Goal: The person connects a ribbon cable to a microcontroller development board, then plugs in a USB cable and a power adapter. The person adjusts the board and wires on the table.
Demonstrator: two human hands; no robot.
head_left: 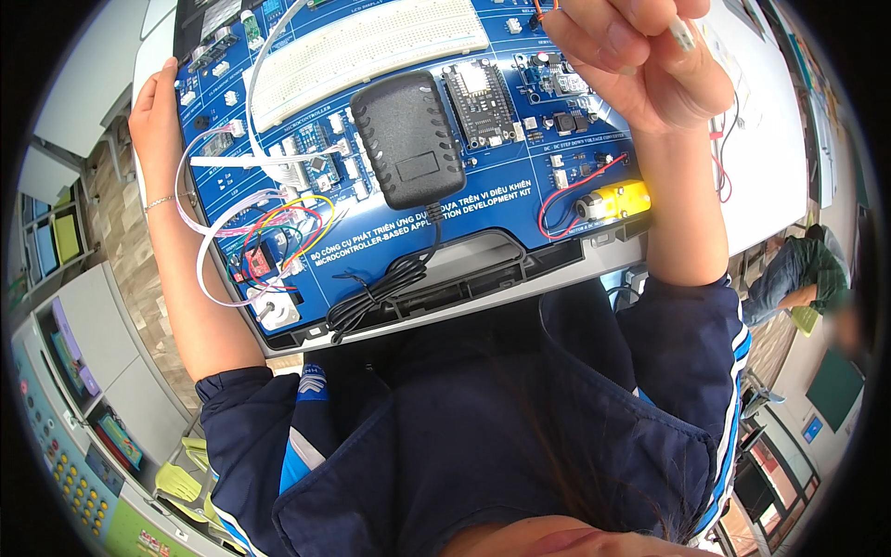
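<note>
Flat along the left edge of a blue electronics kit board [506, 218] lies my left hand [160, 111], its fingers stretched out. Above the board's right side, my right hand [640, 56] is closed in a pinch on a small white connector [682, 34]. Orange wires show beside those fingers at the top. A black power adapter [408, 139] rests on the board's middle, its cable [376, 297] bundled at the front edge. Behind the adapter sits a white breadboard [371, 60]. A yellow geared motor [617, 200] with red and black wires lies at the right front.
The board sits in a grey case [445, 316] against my body. Loose coloured jumper wires [311, 218] and white ribbon cables cross its left side. A white table [775, 176] extends to the right, with thin wires on it. Another person [798, 274] sits beyond, at right.
</note>
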